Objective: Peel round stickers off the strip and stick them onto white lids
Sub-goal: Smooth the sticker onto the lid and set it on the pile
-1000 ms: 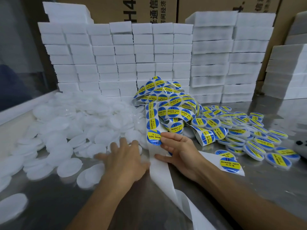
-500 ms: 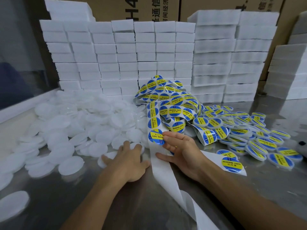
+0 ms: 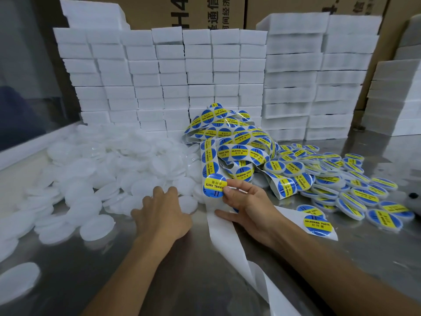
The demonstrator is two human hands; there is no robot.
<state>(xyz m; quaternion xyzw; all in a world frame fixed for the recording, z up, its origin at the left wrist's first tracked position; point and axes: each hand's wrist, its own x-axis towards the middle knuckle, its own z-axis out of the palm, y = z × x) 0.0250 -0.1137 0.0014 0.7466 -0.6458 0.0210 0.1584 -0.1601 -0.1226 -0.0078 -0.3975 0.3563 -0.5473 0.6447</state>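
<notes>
Seen from a head camera looking down, two bare forearms reached forward over a shiny metal surface (image 3: 376,258). A long white backing strip (image 3: 224,233) ran between them, its long axis pointing away from the person, from the near edge up into a tangled heap of strip still carrying blue and yellow round stickers (image 3: 237,142). The next sticker (image 3: 214,185) sat at the near end of the printed run, just beyond the right hand (image 3: 248,205) and slightly to its left. That hand was clearly the nearer of the two: its fingertips (image 3: 226,189) touched the sticker's right edge in what looked like a pinch, while the thumb lay flat on the bare strip below. Whether the edge had lifted off the backing could not be told.

The left hand (image 3: 163,213) lay palm down just left of the strip, fingers spread and reaching into a broad pile of plain white lids (image 3: 109,169). It seemed to touch lids under its fingertips, but no grip was visible. One white lid (image 3: 187,202) lay between the left hand's fingers and the strip, close to both hands.

Right of the strip lay a pile of lids already labelled (image 3: 355,190), suggesting the job was well under way. Stacks of white blocks (image 3: 173,74) stood behind.
</notes>
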